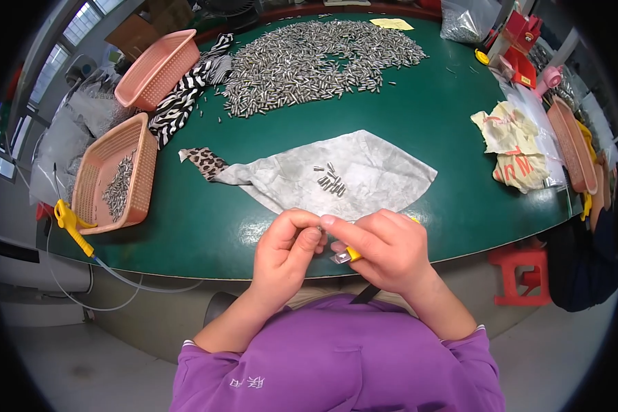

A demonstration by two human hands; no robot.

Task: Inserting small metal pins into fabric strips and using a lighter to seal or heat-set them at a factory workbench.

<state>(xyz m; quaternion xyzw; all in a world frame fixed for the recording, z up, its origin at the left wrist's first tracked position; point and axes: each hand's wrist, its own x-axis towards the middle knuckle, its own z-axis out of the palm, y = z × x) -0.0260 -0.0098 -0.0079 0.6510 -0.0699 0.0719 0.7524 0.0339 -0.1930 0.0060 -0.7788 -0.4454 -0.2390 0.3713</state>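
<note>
Both my hands meet over the near edge of the green table [213, 250]. My left hand [281, 250] is closed, pinching a small metal pin [321, 229] that my fingers mostly hide. In my right hand [397, 247] is a yellow utility knife [353, 254], its blade end pointing left and down. The right index fingertip touches the pin at the left fingers. Just beyond lies a grey-white cloth [275, 180] with several short metal pins [332, 184] on it, some in a row. A large heap of similar pins [302, 62] covers the table's far side.
At left, a pink basket [147, 154] holds more pins, near another pink basket [161, 72], a zebra-striped cloth [178, 106] and a yellow air gun [69, 220] with a hose. At right lie a cream cloth [508, 141] and red bins [522, 69]; a red stool [518, 275] stands below.
</note>
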